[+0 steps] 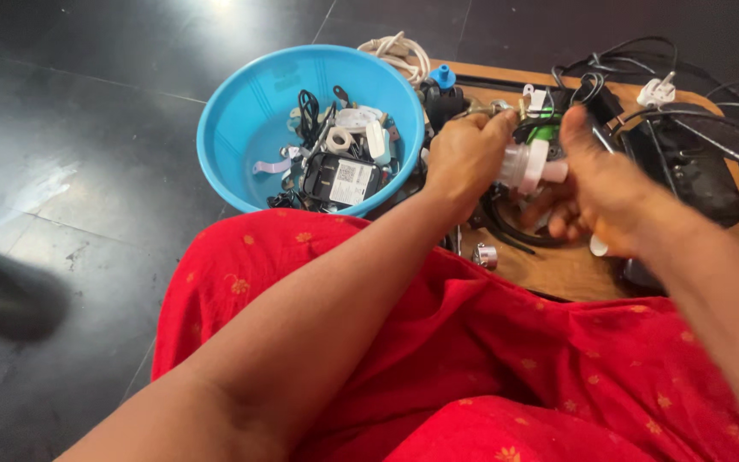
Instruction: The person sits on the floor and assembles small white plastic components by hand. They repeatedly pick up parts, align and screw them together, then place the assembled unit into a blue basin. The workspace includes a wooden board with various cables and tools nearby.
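blue basin [241, 128], red cloth [506, 368] — orange flowers, white fitting [528, 165]

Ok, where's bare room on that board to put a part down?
One bare strip: the board's near edge, between the metal ring and the right hand. The rest is crowded with black cables and plugs. The blue basin is bare on its left inner wall; its right half is heaped with parts.

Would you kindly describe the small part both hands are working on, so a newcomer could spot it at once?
Start at the big blue basin on the dark floor, then move right to the low wooden board strewn with black cables. Just above it, the left hand and right hand grip a white plastic fitting, a stubby ribbed cylinder, pale among the dark cables.
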